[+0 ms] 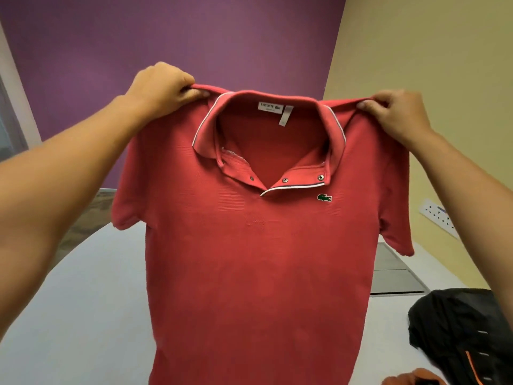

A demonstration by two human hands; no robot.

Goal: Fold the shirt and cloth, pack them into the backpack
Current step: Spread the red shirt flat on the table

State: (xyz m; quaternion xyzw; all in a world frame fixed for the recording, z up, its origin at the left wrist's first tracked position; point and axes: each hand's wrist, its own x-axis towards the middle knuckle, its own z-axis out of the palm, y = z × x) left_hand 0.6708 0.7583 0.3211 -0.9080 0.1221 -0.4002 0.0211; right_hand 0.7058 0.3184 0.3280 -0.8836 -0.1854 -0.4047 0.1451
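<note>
A red polo shirt (pixel 258 245) hangs unfolded in the air in front of me, collar up and front facing me, with a small green logo on the chest. My left hand (pixel 163 88) pinches its left shoulder seam and my right hand (pixel 397 112) pinches its right shoulder seam. A black backpack (pixel 458 326) with an orange trim line lies on the white table at the lower right, partly behind my right forearm. An orange cloth (pixel 413 379) peeks in at the bottom edge next to the backpack.
The white table (pixel 83 301) spreads below the shirt. A grey hatch panel (pixel 394 273) is set in it at the right. A white socket strip (pixel 440 216) sits on the yellow wall; a purple wall stands behind.
</note>
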